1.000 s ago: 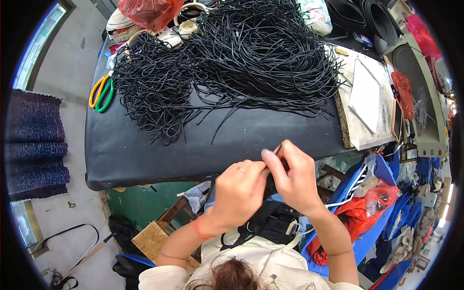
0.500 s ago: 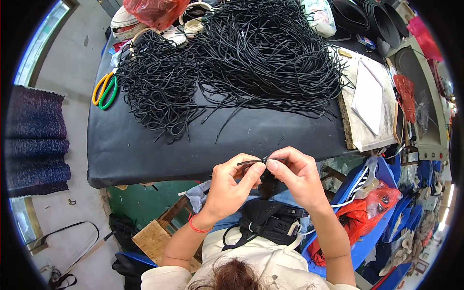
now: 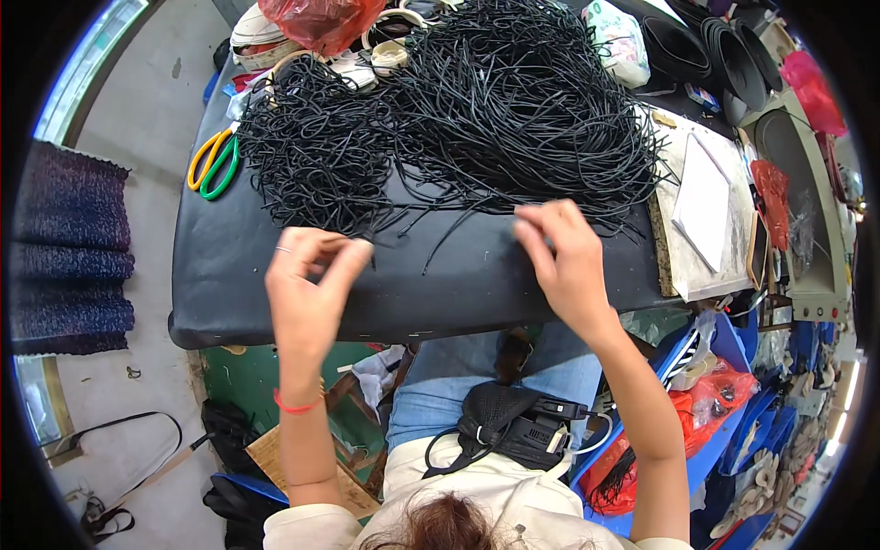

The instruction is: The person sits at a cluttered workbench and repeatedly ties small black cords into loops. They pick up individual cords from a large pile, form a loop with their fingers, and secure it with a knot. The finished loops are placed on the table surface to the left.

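My left hand (image 3: 312, 284) is over the front edge of a tangled pile of looped black cords (image 3: 316, 147). Its thumb and fingers are pinched together; whatever is between them does not stand out against the dark cords. My right hand (image 3: 566, 261) is held at the front of a larger heap of long black cords (image 3: 532, 110). Slightly smeared by motion, its thumb and forefinger are apart and no cord shows between them. Both heaps lie on a black-covered table (image 3: 440, 307).
Scissors with yellow and green handles (image 3: 216, 165) lie at the table's left. A worn board with a white sheet (image 3: 704, 206) is on the right. Red plastic bags (image 3: 321, 20) sit at the back. Beside my right arm is a blue bin (image 3: 724, 348) with red bags.
My hands were together over the table's front edge, working a short black cord. They have parted: the left went to the looped pile, the right forward to the larger heap.
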`<action>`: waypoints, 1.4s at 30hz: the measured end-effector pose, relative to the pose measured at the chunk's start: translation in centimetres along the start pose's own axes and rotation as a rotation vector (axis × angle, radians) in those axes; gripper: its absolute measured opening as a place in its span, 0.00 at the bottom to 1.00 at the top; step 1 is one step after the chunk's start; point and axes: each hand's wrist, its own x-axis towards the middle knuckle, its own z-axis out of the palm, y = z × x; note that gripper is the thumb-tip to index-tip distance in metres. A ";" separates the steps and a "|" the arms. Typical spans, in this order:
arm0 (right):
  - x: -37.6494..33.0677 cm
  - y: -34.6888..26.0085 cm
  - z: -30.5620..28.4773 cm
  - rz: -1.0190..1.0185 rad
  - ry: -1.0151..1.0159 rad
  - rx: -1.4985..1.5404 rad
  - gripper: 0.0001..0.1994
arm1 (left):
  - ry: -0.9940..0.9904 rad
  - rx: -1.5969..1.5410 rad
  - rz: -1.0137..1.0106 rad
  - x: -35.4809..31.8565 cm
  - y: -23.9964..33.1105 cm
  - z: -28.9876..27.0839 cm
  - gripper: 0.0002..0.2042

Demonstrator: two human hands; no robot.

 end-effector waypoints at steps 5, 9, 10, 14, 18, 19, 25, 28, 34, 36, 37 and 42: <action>2.7 1.7 3.3 -0.175 0.099 -0.207 0.08 | 0.348 0.537 0.141 1.1 -1.3 0.4 0.16; 2.1 0.2 1.8 -0.213 0.166 -0.280 0.06 | 0.378 0.465 0.414 0.0 0.9 1.7 0.16; 1.6 -0.3 1.3 -0.250 0.158 -0.273 0.06 | 0.251 0.333 0.489 -0.2 1.5 2.4 0.16; -1.0 -2.5 -0.5 -0.360 0.069 -0.235 0.07 | -0.174 0.038 0.433 -0.9 3.3 5.2 0.11; -1.9 -2.6 -2.3 -0.378 0.088 -0.195 0.11 | -0.371 -0.295 0.174 -2.5 4.6 4.7 0.08; -1.9 -2.7 -2.8 -0.372 0.087 -0.196 0.11 | -0.388 -0.280 0.152 -2.8 4.6 4.6 0.08; 0.1 -2.2 -3.7 -0.181 0.281 -0.142 0.10 | -0.472 -0.623 -0.250 -4.7 3.7 4.7 0.07; 0.1 -3.3 -2.1 -0.064 0.254 -0.034 0.08 | -0.551 -0.969 -0.557 -4.3 3.9 5.7 0.10; -1.5 -4.8 0.3 -0.138 -0.009 0.092 0.10 | -0.358 -1.259 -0.626 -3.7 3.8 7.0 0.10; -1.5 -4.7 0.2 -0.145 -0.020 0.062 0.09 | -0.337 -1.244 -0.616 -3.9 3.6 7.1 0.10; -1.5 -4.7 0.2 -0.148 -0.024 0.046 0.09 | -0.327 -1.237 -0.612 -3.9 3.6 7.2 0.10; -1.6 -5.6 0.1 -0.082 -0.024 0.025 0.07 | -0.226 -1.172 -0.481 -4.2 3.9 7.4 0.09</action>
